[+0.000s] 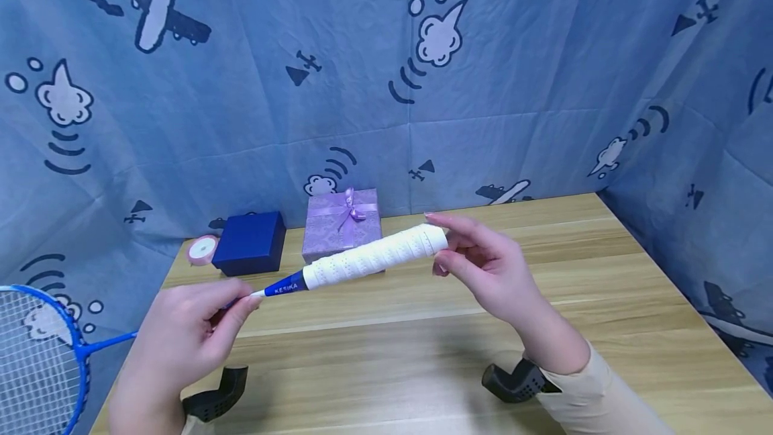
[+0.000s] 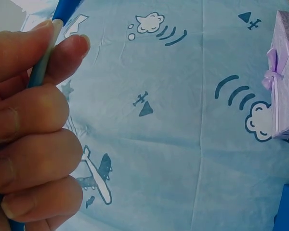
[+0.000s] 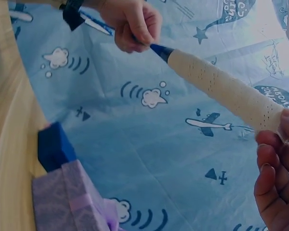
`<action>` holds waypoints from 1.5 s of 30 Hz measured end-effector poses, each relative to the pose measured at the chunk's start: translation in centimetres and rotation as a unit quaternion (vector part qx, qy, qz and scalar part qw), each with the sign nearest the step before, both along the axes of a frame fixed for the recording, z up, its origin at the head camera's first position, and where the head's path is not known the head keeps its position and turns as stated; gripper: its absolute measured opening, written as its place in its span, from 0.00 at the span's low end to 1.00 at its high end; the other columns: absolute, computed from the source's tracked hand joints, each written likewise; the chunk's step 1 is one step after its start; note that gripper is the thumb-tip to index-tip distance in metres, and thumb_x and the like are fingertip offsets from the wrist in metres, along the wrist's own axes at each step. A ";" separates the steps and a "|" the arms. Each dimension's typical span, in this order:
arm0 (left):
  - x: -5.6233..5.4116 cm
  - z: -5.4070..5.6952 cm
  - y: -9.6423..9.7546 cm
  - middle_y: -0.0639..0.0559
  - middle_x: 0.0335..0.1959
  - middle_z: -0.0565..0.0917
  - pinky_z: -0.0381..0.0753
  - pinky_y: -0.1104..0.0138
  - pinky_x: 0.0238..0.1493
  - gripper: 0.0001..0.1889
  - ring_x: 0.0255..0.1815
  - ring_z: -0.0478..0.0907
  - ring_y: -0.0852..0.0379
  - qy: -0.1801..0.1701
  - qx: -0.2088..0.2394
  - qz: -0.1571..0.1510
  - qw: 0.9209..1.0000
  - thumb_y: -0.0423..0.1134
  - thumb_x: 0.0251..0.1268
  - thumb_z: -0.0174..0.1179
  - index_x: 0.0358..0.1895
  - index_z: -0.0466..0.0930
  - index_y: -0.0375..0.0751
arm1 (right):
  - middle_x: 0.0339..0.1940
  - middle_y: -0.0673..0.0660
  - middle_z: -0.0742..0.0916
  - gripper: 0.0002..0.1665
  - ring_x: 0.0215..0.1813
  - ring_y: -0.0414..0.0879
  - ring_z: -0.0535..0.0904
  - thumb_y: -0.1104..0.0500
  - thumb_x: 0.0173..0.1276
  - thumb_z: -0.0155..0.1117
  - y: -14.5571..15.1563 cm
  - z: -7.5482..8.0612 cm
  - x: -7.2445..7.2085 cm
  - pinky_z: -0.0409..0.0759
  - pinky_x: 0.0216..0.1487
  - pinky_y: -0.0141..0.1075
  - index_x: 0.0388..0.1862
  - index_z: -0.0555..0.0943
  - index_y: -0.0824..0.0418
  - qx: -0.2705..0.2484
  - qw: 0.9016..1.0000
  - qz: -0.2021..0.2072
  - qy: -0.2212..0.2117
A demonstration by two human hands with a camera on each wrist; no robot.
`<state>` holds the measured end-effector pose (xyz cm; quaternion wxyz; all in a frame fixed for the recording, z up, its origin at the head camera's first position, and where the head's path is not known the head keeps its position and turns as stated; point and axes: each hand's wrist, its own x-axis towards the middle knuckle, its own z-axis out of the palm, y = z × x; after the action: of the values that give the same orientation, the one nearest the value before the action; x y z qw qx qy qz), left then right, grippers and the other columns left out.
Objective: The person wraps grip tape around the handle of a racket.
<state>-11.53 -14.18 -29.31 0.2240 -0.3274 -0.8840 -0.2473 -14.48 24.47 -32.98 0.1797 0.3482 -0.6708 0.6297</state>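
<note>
A badminton racket is held up above the table, its white-wrapped handle (image 1: 377,257) slanting up to the right. My left hand (image 1: 190,327) grips the thin shaft just below the blue cone marked KESIKA. In the left wrist view, the curled fingers (image 2: 33,115) wrap that shaft. The blue strung head (image 1: 39,361) extends past the table's left side, and part of the shaft is hidden behind my left hand. At the handle's butt end, my right hand (image 1: 492,267) pinches it between thumb and forefinger. The right wrist view shows the perforated wrap (image 3: 221,89) running to those fingertips.
Along the table's back stand a dark blue box (image 1: 250,244), a purple gift box (image 1: 320,223) with a ribbon bow, and a pink-rimmed roll (image 1: 202,250). A blue airplane-print curtain (image 1: 362,86) hangs behind the wooden table (image 1: 386,368). Black wrist mounts (image 1: 513,381) sit at both wrists.
</note>
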 end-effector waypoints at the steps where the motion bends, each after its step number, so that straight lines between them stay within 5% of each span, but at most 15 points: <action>1: 0.0 0.0 0.0 0.70 0.16 0.62 0.53 0.80 0.20 0.17 0.17 0.54 0.76 -0.001 -0.001 -0.001 1.000 0.28 0.56 0.72 0.29 0.79 0.59 | 0.39 0.57 0.88 0.25 0.33 0.43 0.85 0.76 0.69 0.65 0.0 0.0 -0.1 0.86 0.35 0.33 0.64 0.80 0.69 0.005 1.000 0.002 0.009; 6: 0.0 -0.1 -0.1 0.70 0.16 0.60 0.52 0.79 0.20 0.18 0.17 0.52 0.77 -0.009 -0.009 -0.003 1.000 0.28 0.57 0.71 0.28 0.77 0.60 | 0.57 0.52 0.88 0.22 0.37 0.43 0.87 0.74 0.68 0.68 0.2 0.2 -0.2 0.88 0.38 0.35 0.61 0.81 0.71 0.033 0.999 0.008 0.030; 13: -0.1 -0.4 0.1 0.69 0.15 0.60 0.52 0.79 0.19 0.18 0.17 0.53 0.78 -0.009 0.001 -0.010 1.000 0.29 0.57 0.71 0.27 0.77 0.60 | 0.56 0.63 0.85 0.19 0.52 0.45 0.82 0.57 0.74 0.68 0.2 0.3 -0.7 0.82 0.50 0.29 0.58 0.84 0.66 0.072 0.992 -0.047 0.091; 16: -0.1 -0.2 0.3 0.70 0.16 0.62 0.54 0.80 0.20 0.17 0.17 0.55 0.78 -0.018 -0.006 -0.001 1.000 0.32 0.55 0.74 0.28 0.78 0.60 | 0.57 0.65 0.84 0.18 0.56 0.46 0.82 0.63 0.74 0.67 0.1 0.3 -0.7 0.83 0.53 0.30 0.59 0.82 0.70 0.059 0.994 -0.022 0.086; 20: -0.1 -0.2 0.6 0.71 0.18 0.66 0.56 0.81 0.20 0.11 0.18 0.57 0.77 0.000 0.008 -0.009 1.000 0.38 0.58 0.76 0.33 0.83 0.59 | 0.51 0.57 0.87 0.19 0.42 0.42 0.83 0.63 0.76 0.65 0.2 -0.1 -0.7 0.84 0.42 0.29 0.58 0.79 0.75 0.034 0.997 0.005 0.075; 23: -0.3 -0.3 0.7 0.71 0.20 0.68 0.56 0.82 0.22 0.04 0.19 0.57 0.77 0.032 0.024 -0.027 0.999 0.47 0.71 0.68 0.36 0.85 0.57 | 0.47 0.56 0.87 0.20 0.33 0.41 0.80 0.58 0.78 0.63 0.2 -0.3 -0.7 0.82 0.33 0.28 0.56 0.80 0.75 0.026 0.996 0.004 0.084; 29: -0.3 -0.5 0.9 0.72 0.21 0.68 0.55 0.83 0.23 0.19 0.19 0.57 0.77 0.070 0.030 -0.033 0.997 0.58 0.80 0.52 0.35 0.87 0.54 | 0.30 0.56 0.85 0.13 0.24 0.38 0.75 0.60 0.80 0.60 0.1 -0.4 -0.6 0.76 0.24 0.26 0.50 0.82 0.71 0.068 0.992 -0.045 0.092; 36: 0.0 -0.1 0.8 0.71 0.20 0.70 0.56 0.83 0.22 0.11 0.19 0.58 0.76 0.056 0.009 -0.020 0.998 0.51 0.76 0.61 0.35 0.87 0.54 | 0.28 0.58 0.85 0.16 0.25 0.42 0.80 0.73 0.78 0.52 0.6 0.1 -0.1 0.81 0.27 0.33 0.58 0.82 0.68 0.077 0.997 -0.003 0.001; 40: 0.1 0.0 0.8 0.70 0.20 0.71 0.57 0.82 0.22 0.02 0.19 0.59 0.75 0.041 -0.002 -0.013 0.999 0.42 0.67 0.70 0.36 0.87 0.54 | 0.29 0.58 0.85 0.20 0.27 0.44 0.80 0.73 0.78 0.53 0.8 0.3 0.0 0.82 0.30 0.35 0.64 0.81 0.66 0.060 0.998 0.018 -0.014; 45: 0.2 0.1 0.9 0.70 0.20 0.71 0.57 0.82 0.23 0.06 0.19 0.59 0.75 0.031 -0.015 0.000 0.999 0.37 0.61 0.73 0.35 0.87 0.55 | 0.29 0.56 0.85 0.19 0.26 0.42 0.79 0.75 0.70 0.64 0.7 0.2 -0.1 0.81 0.27 0.32 0.59 0.83 0.69 0.063 0.998 0.006 -0.003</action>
<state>-11.35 -13.28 -29.21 0.2461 -0.3385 -0.8801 -0.2243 -14.55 25.16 -32.81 0.1521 0.3611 -0.7075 0.5881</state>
